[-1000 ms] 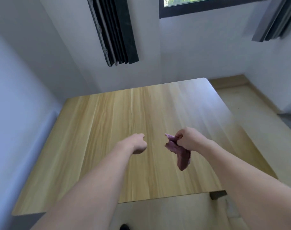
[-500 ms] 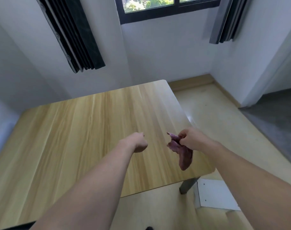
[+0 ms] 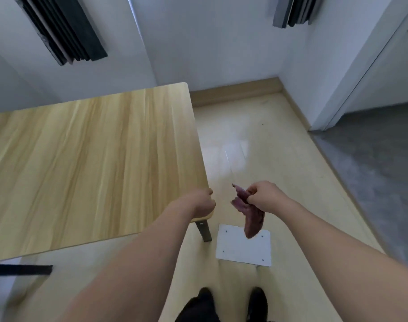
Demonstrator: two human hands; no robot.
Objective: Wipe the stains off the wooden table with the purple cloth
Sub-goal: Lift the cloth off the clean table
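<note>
Now the pale wooden counter (image 3: 89, 163) has slid to the frame's left; my left hand (image 3: 201, 203), fingers curled on nothing, hangs at its corner. My right hand (image 3: 264, 198) pinches the limp purple cloth (image 3: 251, 216) over the floor, so wiping looks finished.

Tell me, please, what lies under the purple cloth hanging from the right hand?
Below the purple cloth, pinched by the right hand, lies a white plate with small holes on the floor. The cloth's tip covers part of its far edge.
</note>
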